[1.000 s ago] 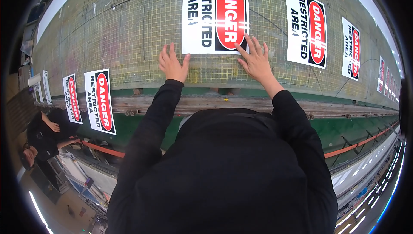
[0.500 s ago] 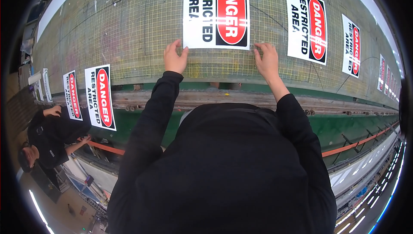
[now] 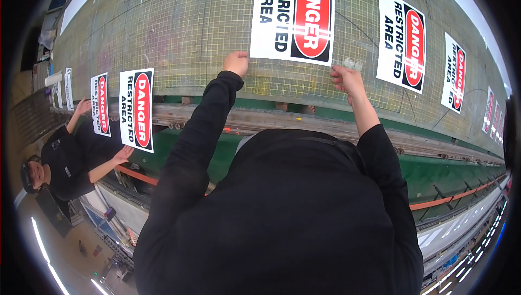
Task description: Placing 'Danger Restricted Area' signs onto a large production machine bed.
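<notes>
A flat white warning sign [image 3: 271, 45], with black lettering and a red oval on a black panel, lies before me on a worktable marked with a yellow grid. My left hand [image 3: 237, 64] pinches its near left corner, the fingers partly hidden behind the knuckles. At the near right corner, the thumb and fingers of my right hand [image 3: 348, 82] are closed on the sign's edge. Its far end runs out of the top of the picture.
Matching signs lie to the right, the closest being a white one [image 3: 386, 71]. At the left, a co-worker [image 3: 65, 156] in black has hands by two more signs, one a larger sign [image 3: 126, 124]. A wooden rail [image 3: 260, 121] runs along the table's near side.
My hands have gone from loosely curled beside the near corners to closed on them. The whole view has shifted a little. The co-worker's hands have moved beside the left-hand signs.
</notes>
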`<state>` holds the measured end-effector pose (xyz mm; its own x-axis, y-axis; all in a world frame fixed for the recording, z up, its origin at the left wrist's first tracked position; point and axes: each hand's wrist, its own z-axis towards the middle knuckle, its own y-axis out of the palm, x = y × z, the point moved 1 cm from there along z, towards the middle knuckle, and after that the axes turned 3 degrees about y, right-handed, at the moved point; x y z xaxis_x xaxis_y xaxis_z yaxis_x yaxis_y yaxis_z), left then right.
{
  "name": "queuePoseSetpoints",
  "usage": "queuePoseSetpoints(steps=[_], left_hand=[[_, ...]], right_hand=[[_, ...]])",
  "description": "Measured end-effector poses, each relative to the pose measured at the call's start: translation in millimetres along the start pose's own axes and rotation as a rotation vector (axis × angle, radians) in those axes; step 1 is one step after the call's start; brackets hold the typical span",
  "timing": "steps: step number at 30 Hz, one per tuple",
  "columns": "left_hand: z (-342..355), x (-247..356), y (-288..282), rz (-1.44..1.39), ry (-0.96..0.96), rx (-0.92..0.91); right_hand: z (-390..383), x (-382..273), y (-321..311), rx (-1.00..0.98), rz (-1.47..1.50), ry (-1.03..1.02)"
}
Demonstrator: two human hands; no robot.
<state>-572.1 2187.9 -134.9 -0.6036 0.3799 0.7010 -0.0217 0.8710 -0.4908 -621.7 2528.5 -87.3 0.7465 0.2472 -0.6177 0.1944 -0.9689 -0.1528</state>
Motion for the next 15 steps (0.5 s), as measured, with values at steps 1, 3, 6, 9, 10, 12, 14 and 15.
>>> queuePoseSetpoints(steps=[1,3,6,9,10,12,14,15], left_hand=[[-1,1,-1,0.008,-0.018,-0.029],[-4,4,-1,0.007,-0.029,-0.040],[-5,7,-2,-0.020,-0.058,-0.038],[-2,17,-4,-0.053,-0.093,-0.084],[-1,18,-3,-0.063,-0.113,-0.139],[8,11,-7,0.068,0.020,-0.156],[10,-9,-5,0.194,0.164,-0.167],[9,-24,-2,0.162,0.111,-0.155]], right_hand=[[-1,-2,1,-0.015,0.023,0.045],[-5,-5,3,-0.034,0.044,0.090],[-7,-10,4,-0.084,0.095,0.126],[-4,-10,6,-0.115,0.156,0.174],[-1,-8,7,-0.130,0.175,0.174],[-1,-6,11,-0.146,0.187,0.189],[0,-15,18,-0.189,0.214,0.138],[-2,-7,21,-0.123,0.178,0.139]])
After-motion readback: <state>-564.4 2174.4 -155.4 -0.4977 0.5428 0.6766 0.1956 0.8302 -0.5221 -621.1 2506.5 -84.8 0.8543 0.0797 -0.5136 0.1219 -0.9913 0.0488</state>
